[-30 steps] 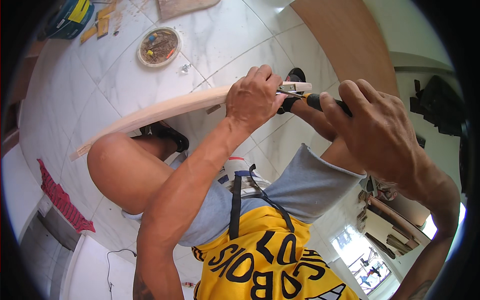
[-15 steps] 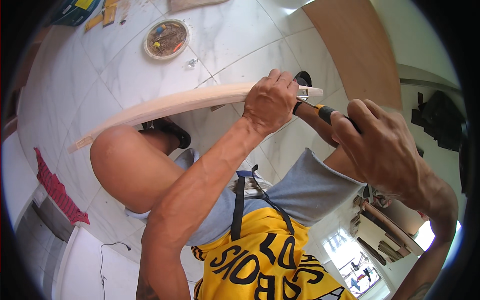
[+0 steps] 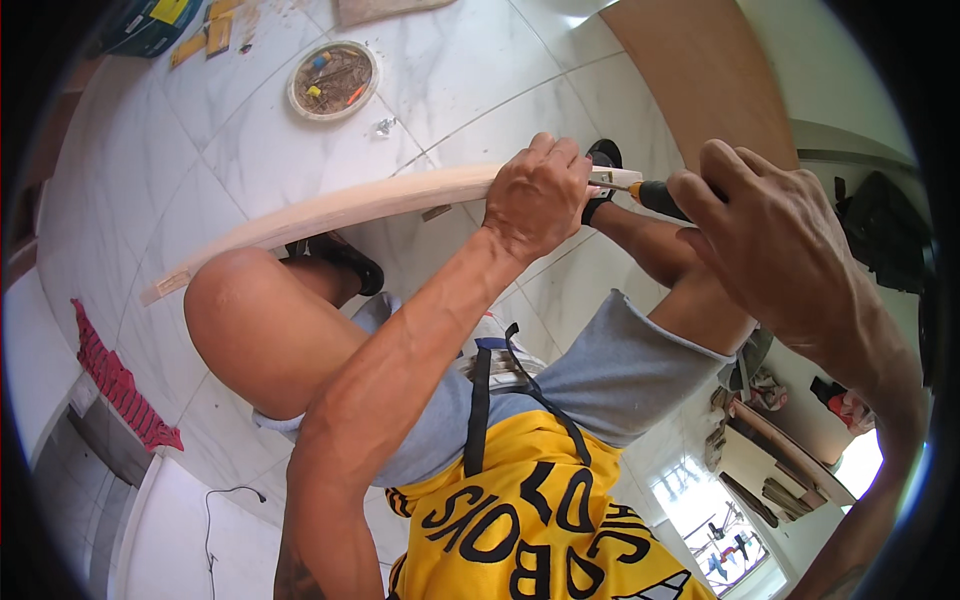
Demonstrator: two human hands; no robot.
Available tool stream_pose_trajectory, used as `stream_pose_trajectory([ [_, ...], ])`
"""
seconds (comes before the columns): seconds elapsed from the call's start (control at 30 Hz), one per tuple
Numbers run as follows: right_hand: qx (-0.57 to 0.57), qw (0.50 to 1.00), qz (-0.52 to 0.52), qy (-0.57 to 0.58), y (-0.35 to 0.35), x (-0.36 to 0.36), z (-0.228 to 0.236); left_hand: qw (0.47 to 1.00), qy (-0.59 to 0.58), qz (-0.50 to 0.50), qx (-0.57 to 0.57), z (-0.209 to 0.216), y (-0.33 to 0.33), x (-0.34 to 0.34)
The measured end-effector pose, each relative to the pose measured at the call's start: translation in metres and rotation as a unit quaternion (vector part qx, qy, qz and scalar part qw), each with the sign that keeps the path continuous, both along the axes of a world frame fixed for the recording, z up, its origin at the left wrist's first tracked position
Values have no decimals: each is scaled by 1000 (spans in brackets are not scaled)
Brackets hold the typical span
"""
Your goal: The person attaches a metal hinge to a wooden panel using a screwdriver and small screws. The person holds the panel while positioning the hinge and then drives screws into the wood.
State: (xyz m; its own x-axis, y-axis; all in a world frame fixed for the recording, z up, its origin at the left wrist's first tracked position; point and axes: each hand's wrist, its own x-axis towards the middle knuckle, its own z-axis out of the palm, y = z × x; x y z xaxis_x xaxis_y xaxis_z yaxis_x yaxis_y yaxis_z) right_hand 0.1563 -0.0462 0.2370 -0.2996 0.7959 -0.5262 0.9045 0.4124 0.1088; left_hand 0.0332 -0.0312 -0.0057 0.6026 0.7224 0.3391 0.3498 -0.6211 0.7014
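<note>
A long pale wooden board (image 3: pixel 400 190) runs across in front of me, its left end resting by my bent left knee. My left hand (image 3: pixel 538 195) is closed around it toward the right end. Just past those fingers, a small metal fitting (image 3: pixel 604 178) is set at the board's edge; its exact kind is unclear. My right hand (image 3: pixel 770 235) grips the black and yellow handle of a screwdriver (image 3: pixel 658 198). The screwdriver's shaft points left, with its tip at the fitting beside my left hand. Any screw under the tip is too small to see.
A round tub (image 3: pixel 334 82) of brown debris and small coloured pieces stands on the tiled floor beyond the board. A large brown panel (image 3: pixel 705 80) leans at the far right. A red striped cloth (image 3: pixel 125 385) and a black cable (image 3: pixel 210 530) lie to the left.
My right hand has shifted upward with the screwdriver, whose shaft now lies flatter and nearer in line with the board. My left hand keeps its grip, almost unmoved.
</note>
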Motion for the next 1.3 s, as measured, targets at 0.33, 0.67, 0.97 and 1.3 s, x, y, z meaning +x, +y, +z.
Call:
stream_pose_trajectory([
  [0.33, -8, 999, -37, 26, -5, -14, -3, 1000, 7, -2, 16, 0, 3, 3],
  [0.67, 53, 991, 123, -6, 1, 14, -18, 1000, -3, 2, -22, -1, 13, 3],
  [0.97, -36, 998, -37, -30, 17, -18, -16, 999, 26, 3, -21, -3, 8, 3],
  [1.3, -5, 977, -211, 23, 20, -27, -2, 996, 40, 8, -84, 2, 7, 2],
])
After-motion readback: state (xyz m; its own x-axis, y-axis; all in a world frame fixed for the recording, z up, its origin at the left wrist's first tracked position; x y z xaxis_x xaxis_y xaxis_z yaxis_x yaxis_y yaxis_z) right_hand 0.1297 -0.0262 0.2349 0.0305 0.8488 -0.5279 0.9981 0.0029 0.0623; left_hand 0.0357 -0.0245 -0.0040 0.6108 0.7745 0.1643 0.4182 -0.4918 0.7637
